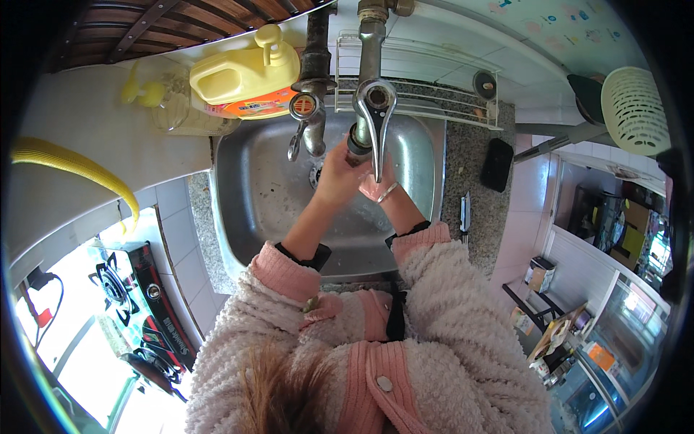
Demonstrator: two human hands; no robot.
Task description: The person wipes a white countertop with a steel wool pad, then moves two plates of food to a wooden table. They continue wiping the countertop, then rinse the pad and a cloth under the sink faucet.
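Note:
Both my hands are together under the spout of a metal tap (377, 101), above a stainless steel sink (267, 231). My left hand (338, 177) reaches up to the spout's dark end, its fingers stretched out and their tips partly hidden by the tap. My right hand (379, 186) is close against it, wet-looking, with a bracelet (388, 192) at the wrist. The long lever of the tap covers most of the right fingers. A second tap (312, 123) with a red-marked top stands to the left. The drain (316, 176) shows beside my left hand.
Left of the taps stand a yellow jug (235, 76) with a pump bottle (269, 43) and a clear bottle (173, 101). A wire rack (426, 72) runs behind the sink. The right counter bears a black object (497, 165) and a knife (465, 215). A gas stove (144, 304) sits at left.

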